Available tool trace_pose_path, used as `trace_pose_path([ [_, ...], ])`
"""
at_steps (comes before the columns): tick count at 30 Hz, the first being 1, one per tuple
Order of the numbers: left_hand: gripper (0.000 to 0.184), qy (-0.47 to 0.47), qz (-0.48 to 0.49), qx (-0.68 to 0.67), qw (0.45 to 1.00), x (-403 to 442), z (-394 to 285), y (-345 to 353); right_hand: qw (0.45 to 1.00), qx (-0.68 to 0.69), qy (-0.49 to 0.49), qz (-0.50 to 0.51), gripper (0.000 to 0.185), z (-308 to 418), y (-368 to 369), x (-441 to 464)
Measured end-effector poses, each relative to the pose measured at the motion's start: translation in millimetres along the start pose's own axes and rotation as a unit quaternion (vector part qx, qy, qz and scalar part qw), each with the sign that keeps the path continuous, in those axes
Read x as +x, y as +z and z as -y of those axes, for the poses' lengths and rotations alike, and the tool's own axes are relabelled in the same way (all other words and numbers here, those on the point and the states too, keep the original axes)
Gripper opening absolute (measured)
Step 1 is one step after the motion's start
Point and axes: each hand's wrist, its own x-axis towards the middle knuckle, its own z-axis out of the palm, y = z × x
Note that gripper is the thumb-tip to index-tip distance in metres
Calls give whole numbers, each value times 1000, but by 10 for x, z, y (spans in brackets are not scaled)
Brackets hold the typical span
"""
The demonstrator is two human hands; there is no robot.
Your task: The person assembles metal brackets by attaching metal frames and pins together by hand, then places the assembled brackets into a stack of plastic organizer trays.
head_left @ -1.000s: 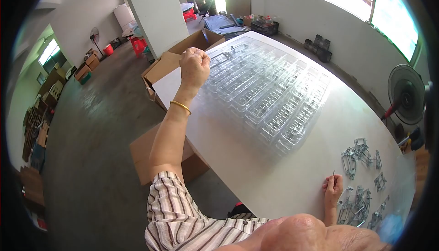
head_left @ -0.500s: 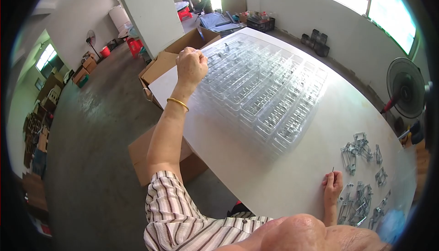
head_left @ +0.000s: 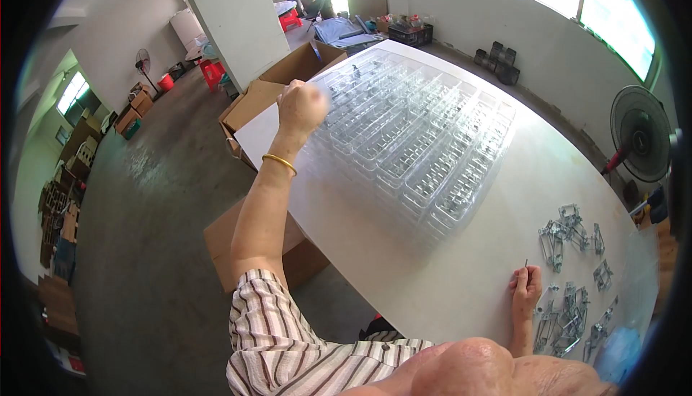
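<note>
My left hand (head_left: 301, 111), with a gold bracelet on the wrist, is closed at the left edge of a clear plastic tray (head_left: 404, 212). Its fingertips are partly blurred, and I cannot make out what is in them. Long compartments of the tray hold many small metal parts, and more clear trays seem stacked beneath. Near the right side of the table, my right hand (head_left: 527, 286) is closed with a thin dark metal rod (head_left: 526, 262) sticking up from its fingers. Just right of that hand lie loose metal brackets (head_left: 571, 317), with more brackets (head_left: 551, 244) farther back.
The trays and brackets rest on a white table (head_left: 339, 244). Open cardboard boxes (head_left: 249, 111) stand against its left side, and another box (head_left: 223, 241) sits below. At right are a fan (head_left: 640, 136) and a blue plastic bag (head_left: 620, 353).
My left hand has turned slightly and dipped a little at the tray's edge. My right hand stays nearly in place, still holding the thin rod.
</note>
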Motion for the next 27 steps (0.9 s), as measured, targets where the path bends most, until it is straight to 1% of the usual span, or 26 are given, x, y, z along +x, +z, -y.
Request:
trace_pose_path([
  [4, 17, -11, 14, -15, 1000, 18, -2, -15, 1000, 4, 5, 1, 11, 13, 5, -8],
  [10, 14, -3, -4, -20, 1000, 29, -48, -73, 1000, 10, 4, 8, 12, 62, 13, -20],
  [13, 11, 63, -110, 7, 992, -3, -196, -163, 1000, 6, -12, 5, 10, -26, 11, -4],
  [14, 11, 79, -138, -19, 987, -31, -284, -212, 1000, 3, -16, 0, 10, -79, 8, -5],
  [16, 9, 124, -183, -70, 973, -134, -596, -413, 1000, -7, -19, -1, 10, -41, 20, -14],
  [19, 4, 172, -187, -170, 952, -446, -1227, -776, 1000, -7, -8, -10, 11, 34, 27, -20],
  [21, 3, 210, -164, -210, 941, -712, -1720, -1006, 1000, -27, -15, -8, 11, 58, 28, -19],
  [22, 9, 246, -153, -225, 930, -840, -1939, -1097, 999, -29, -16, -8, 11, 90, 23, -24],
  [25, 13, 342, -116, -300, 883, -1178, -2489, -1242, 999, -31, -13, 2, 12, 102, 5, -26],
  [27, 26, 360, -50, -361, 859, -1397, -2789, -1370, 1000, -9, -28, 1, 12, 80, 7, -27],
])
